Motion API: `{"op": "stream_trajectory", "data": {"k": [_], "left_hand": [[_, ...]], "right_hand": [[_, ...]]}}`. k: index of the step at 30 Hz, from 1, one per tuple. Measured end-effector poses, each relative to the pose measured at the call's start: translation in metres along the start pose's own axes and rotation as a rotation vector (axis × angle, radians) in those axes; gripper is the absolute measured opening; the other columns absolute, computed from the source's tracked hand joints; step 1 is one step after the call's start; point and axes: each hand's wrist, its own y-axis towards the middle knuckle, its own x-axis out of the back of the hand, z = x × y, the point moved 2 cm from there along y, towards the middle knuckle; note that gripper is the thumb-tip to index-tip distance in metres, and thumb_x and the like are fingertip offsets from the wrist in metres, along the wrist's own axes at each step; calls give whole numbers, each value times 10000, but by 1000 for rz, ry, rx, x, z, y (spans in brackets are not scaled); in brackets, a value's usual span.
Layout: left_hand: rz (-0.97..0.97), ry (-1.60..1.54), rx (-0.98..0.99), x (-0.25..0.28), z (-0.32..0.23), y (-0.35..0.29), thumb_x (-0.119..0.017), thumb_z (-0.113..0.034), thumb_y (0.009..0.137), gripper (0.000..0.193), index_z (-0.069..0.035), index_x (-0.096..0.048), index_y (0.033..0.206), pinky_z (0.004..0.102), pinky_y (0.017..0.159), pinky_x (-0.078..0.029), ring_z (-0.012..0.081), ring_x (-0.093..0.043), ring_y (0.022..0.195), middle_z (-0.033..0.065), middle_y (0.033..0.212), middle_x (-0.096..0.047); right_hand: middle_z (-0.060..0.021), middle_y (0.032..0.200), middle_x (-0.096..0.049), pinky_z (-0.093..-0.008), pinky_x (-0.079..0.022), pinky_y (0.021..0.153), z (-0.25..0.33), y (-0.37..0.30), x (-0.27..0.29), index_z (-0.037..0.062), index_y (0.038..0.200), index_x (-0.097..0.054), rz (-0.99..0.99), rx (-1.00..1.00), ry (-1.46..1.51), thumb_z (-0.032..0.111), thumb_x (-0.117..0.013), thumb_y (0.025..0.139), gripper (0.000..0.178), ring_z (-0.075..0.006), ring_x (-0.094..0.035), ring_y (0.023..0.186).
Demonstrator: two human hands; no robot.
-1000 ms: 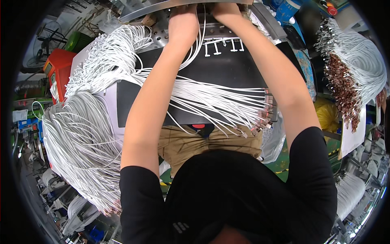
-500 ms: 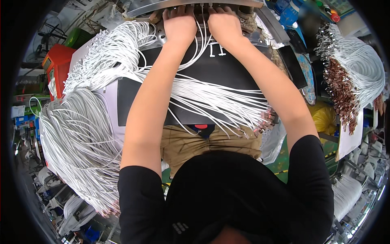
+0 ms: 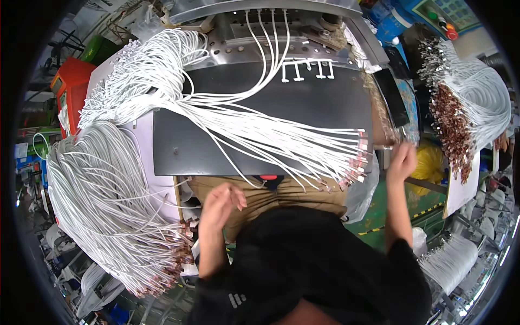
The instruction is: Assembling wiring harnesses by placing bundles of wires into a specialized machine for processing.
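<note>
My left hand (image 3: 221,205) hangs above my lap in front of the table, its fingers curled in and nothing seen between them. My right hand (image 3: 402,161) is closed beside the table's right edge; nothing sticks out of it. Both are apart from the cables. Several white cables (image 3: 265,59) run up from a bundle into slots in the metal machine fixture (image 3: 244,31). The rest of that bundle of white cables (image 3: 276,132) lies across the black tabletop (image 3: 319,100), its copper-coloured ends at the right. Thin white branched plastic pieces (image 3: 298,71) lie near the fixture.
A heap of looped white cables (image 3: 146,70) lies at the back left. Another large grey-white cable bundle (image 3: 103,200) hangs at my left, near a red box (image 3: 76,89). At the right hang more cables with copper-coloured ends (image 3: 482,97), beside a yellow bag (image 3: 425,168).
Both hands have come back from the fixture, the left to my lap, the right to the table's right edge. Several cables now show standing in the fixture. More white plastic pieces show.
</note>
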Motion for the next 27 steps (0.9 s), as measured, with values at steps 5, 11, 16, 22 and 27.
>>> {"op": "stream_trajectory", "data": {"k": [5, 11, 16, 22, 27], "left_hand": [[-594, -109, -86, 38, 42, 11, -588, -327, 1026, 343, -10, -625, 899, 290, 617, -476, 168, -567, 613, 76, 746, -619], [-684, 137, -222, 61, 19, 27, -599, -276, 1017, 306, -99, -580, 768, 246, 572, -394, 88, -494, 590, -17, 653, -533], [-823, 213, 5, 55, 19, 13, -594, -230, 973, 319, -191, -478, 679, 241, 468, -300, 47, -383, 526, -80, 607, -433], [-587, 137, -92, 63, 42, 17, -575, -317, 1027, 310, -51, -682, 908, 218, 535, -386, 51, -494, 576, -30, 668, -555], [-566, 144, -21, 68, 40, 20, -567, -294, 1030, 315, -35, -662, 878, 225, 588, -469, 84, -586, 622, 26, 733, -649]], "right_hand": [[-136, 836, -643, -317, -491, 670, 20, -145, -19, -10, 940, -653, 767, -357, -69, -21, -609, 869, 85, -204, -609, 727], [-192, 1308, -530, -369, -453, 952, 21, -151, -69, -34, 1412, -410, 566, -569, 252, 51, -696, 843, 642, -265, -550, 1128], [-236, 1287, -596, -452, -440, 1025, -5, -160, -51, -97, 1369, -490, 777, -519, 122, 215, -702, 934, 576, -365, -529, 1239], [-260, 1247, -641, -449, -535, 889, -147, -210, -6, -106, 1358, -457, 996, -363, -282, 227, -677, 932, 584, -364, -660, 1069], [-199, 1367, -582, -439, -420, 1071, -206, -219, -17, -20, 1397, -505, 1168, -246, -378, 306, -612, 949, 564, -334, -562, 1240]]}}
